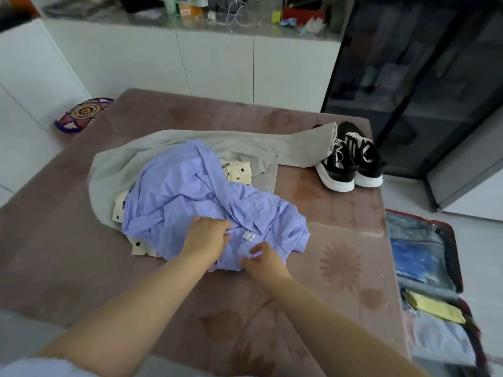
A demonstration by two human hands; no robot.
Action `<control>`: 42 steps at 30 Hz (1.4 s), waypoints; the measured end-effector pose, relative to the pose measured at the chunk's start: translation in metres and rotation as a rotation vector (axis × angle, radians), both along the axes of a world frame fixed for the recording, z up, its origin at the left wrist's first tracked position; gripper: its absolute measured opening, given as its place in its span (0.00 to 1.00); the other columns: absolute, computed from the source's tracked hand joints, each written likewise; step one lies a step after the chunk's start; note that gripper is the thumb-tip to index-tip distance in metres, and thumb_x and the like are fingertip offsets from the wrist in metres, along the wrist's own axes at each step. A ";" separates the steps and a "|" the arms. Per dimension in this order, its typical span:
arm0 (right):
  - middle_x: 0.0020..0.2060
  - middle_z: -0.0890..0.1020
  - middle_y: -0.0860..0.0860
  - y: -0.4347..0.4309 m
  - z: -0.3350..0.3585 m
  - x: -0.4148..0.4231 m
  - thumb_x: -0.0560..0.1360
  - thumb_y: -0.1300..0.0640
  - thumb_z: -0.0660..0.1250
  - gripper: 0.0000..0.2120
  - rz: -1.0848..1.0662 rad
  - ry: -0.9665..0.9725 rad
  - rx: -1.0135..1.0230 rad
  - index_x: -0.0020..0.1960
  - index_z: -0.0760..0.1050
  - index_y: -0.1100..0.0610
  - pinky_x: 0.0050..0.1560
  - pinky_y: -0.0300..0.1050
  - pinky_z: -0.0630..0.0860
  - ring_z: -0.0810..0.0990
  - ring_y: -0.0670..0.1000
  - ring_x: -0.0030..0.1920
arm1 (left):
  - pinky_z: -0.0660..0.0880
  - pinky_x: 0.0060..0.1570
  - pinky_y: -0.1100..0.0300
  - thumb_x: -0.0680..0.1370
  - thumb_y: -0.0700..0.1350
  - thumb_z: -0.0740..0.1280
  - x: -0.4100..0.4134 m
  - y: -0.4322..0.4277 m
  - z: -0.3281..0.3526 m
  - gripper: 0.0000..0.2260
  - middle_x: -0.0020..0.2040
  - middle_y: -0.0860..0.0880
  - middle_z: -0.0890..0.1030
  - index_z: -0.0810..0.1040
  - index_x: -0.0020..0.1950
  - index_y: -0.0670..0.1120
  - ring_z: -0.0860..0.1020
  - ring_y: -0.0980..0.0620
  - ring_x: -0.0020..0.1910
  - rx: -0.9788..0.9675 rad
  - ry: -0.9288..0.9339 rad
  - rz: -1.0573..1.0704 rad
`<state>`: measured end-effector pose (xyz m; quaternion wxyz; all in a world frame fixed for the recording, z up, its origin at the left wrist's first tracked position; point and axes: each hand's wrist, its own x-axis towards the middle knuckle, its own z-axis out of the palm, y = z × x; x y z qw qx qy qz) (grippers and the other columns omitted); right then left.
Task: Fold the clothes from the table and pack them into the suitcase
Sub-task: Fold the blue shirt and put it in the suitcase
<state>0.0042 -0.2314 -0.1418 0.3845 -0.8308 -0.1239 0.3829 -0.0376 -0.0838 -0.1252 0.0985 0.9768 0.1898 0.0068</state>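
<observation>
A crumpled lilac shirt point(196, 197) lies on top of a heap of clothes in the middle of the pink-covered table point(81, 262). My left hand point(206, 235) grips a bunch of its fabric near the white label. Just to the right, my right hand point(265, 261) pinches the shirt's near edge. Under the shirt lie a cream garment with black dots point(239, 172) and a long grey garment point(196, 144). The open suitcase point(460, 268) lies on the floor at the right, with folded blue and yellow clothes inside.
A pair of black-and-white sneakers point(351, 161) stands on the table's far right corner, touching the grey garment. A patterned round cushion point(81, 114) sits off the far left corner. White cabinets with a cluttered counter run behind; a dark glass cabinet point(422, 77) stands at the right.
</observation>
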 end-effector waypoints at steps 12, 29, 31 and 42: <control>0.28 0.68 0.45 -0.050 0.023 0.015 0.67 0.65 0.72 0.23 -0.167 0.068 0.105 0.59 0.69 0.63 0.25 0.29 0.64 0.66 0.40 0.25 | 0.71 0.50 0.56 0.77 0.52 0.64 0.070 0.005 0.054 0.12 0.51 0.51 0.79 0.72 0.57 0.50 0.76 0.49 0.50 -0.299 0.083 -0.196; 0.32 0.78 0.46 -0.286 0.082 0.069 0.66 0.60 0.60 0.08 0.071 -0.402 -0.255 0.40 0.77 0.51 0.40 0.46 0.73 0.74 0.47 0.34 | 0.42 0.72 0.55 0.77 0.46 0.62 0.149 -0.093 -0.007 0.11 0.76 0.51 0.56 0.77 0.58 0.48 0.45 0.50 0.76 -0.015 0.237 -0.763; 0.29 0.75 0.46 -0.295 0.081 0.085 0.71 0.60 0.64 0.05 -0.002 -0.435 -0.251 0.37 0.75 0.57 0.36 0.40 0.68 0.70 0.46 0.31 | 0.44 0.72 0.54 0.75 0.49 0.65 0.150 -0.079 0.009 0.12 0.76 0.53 0.56 0.77 0.55 0.45 0.44 0.51 0.76 -0.038 0.193 -0.773; 0.33 0.81 0.43 -0.214 0.088 0.154 0.76 0.48 0.65 0.08 -0.313 -0.301 0.416 0.44 0.76 0.52 0.39 0.35 0.73 0.77 0.40 0.35 | 0.65 0.33 0.66 0.72 0.53 0.67 0.064 -0.008 0.115 0.15 0.30 0.52 0.71 0.70 0.35 0.43 0.68 0.59 0.32 -0.240 0.228 -0.562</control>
